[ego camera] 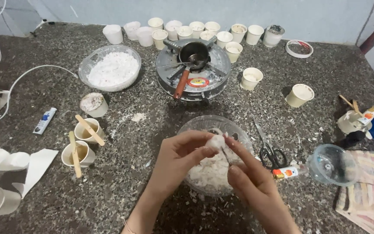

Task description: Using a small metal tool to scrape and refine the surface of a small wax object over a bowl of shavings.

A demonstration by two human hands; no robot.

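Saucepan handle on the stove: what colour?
Reddish-brown, on the dark saucepan; the handle points toward the person. Head view, the only one, shows it clearly.

1. I have a single view, from the camera worn on the person's head; there is no second view for it to overlap with.
2. It looks steeply down and forward over the speckled dark tabletop [122, 190].
3. The hands sit near the lens, low and centre: left hand [179, 157], right hand [248, 175].
4. The far edge of the tabletop meets a pale wall [282, 13] along the top of my frame.
5. I see the tabletop run out of frame on the left, right and near sides.
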